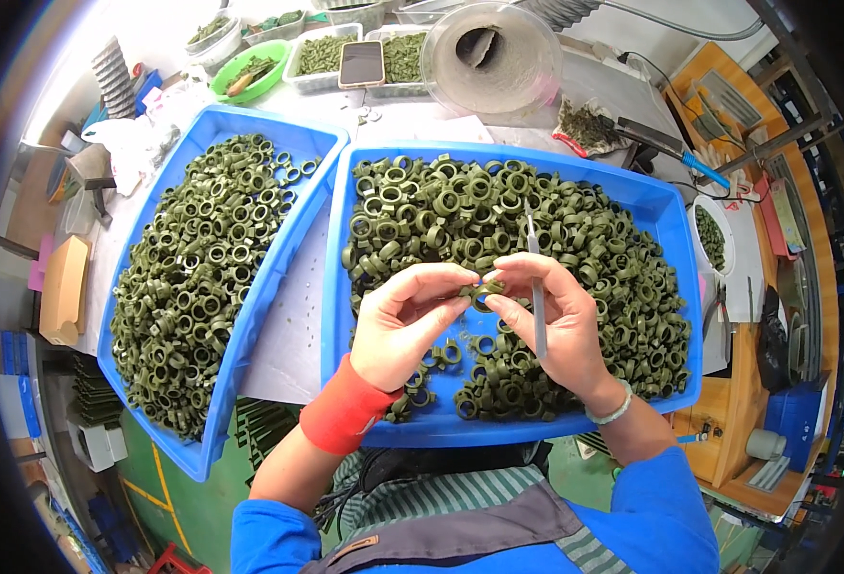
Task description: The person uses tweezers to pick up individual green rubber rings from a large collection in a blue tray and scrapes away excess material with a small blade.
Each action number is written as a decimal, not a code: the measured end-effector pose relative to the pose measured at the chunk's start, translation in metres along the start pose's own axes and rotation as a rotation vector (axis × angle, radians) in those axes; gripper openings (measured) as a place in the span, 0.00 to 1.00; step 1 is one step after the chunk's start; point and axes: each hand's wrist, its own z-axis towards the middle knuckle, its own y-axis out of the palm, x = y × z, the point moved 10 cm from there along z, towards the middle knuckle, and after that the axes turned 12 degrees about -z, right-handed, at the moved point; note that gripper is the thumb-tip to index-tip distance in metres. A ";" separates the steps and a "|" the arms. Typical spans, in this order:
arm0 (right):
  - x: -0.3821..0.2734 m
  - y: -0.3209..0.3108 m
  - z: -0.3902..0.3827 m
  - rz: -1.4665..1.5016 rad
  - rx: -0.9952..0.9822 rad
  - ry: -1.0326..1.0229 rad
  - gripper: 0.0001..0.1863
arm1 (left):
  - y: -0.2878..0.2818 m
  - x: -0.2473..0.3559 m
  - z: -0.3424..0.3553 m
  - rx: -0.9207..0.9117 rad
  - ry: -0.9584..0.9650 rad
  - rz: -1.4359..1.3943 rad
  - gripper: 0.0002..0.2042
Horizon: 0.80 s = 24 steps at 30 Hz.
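Note:
Over the right-hand blue tray point(332, 316), my two hands meet at a small dark-green ring point(482, 296). My left hand point(408, 325), with a red wristband, pinches the ring's left side between thumb and fingertips. The thumb and index finger of my right hand point(570, 335) hold its other side. A slim metal craft knife point(539, 320) is also tucked in my right hand, its thin tip pointing away from me. Beneath the hands lies a deep heap of similar green rings point(585, 239), with bare blue tray bottom showing near me.
On the left, a second blue tray point(261, 308) is piled with more green rings point(192, 258). Behind stand a lime-green bowl point(274, 78), clear tubs of small green pieces point(322, 57), a phone point(362, 63) and a large translucent round container point(451, 81). A black-and-blue tool point(666, 143) lies at right.

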 end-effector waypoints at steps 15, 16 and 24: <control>-0.015 -0.001 -0.001 -0.197 0.077 -0.214 0.15 | -0.005 0.001 -0.001 0.026 -0.004 0.034 0.12; -0.013 0.000 0.000 -0.105 0.080 -0.183 0.15 | -0.005 0.001 -0.001 0.025 -0.004 0.033 0.12; -0.012 0.001 -0.001 -0.142 0.071 -0.167 0.15 | -0.005 0.001 0.000 0.036 -0.003 0.006 0.12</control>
